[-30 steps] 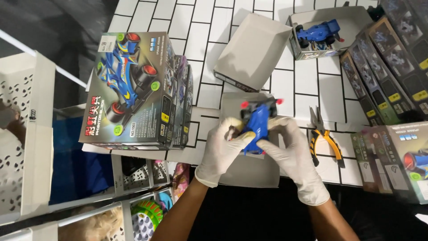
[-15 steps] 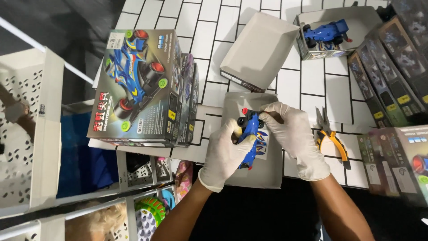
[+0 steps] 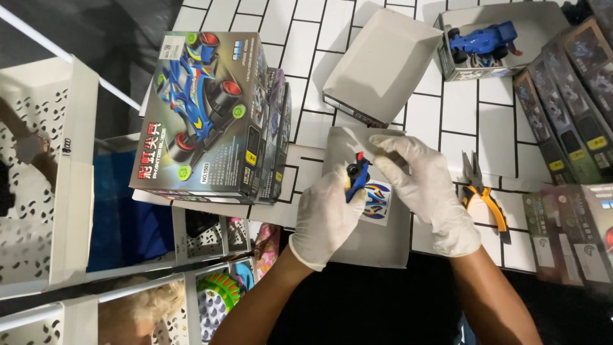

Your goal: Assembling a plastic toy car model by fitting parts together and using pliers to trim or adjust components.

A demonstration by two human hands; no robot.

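between both gloved hands (image 3: 383, 191), over a shallow white tray (image 3: 383, 246): small blue toy car (image 3: 356, 179)

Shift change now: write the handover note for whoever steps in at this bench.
Left hand, gloved, grips a small blue toy car on its side.
Right hand, gloved, pinches the car's top end.
Below them lies an open white tray with a sticker sheet.
Pliers lie right of it.
A finished blue car sits in a box at the far right.
Kit boxes stand left.
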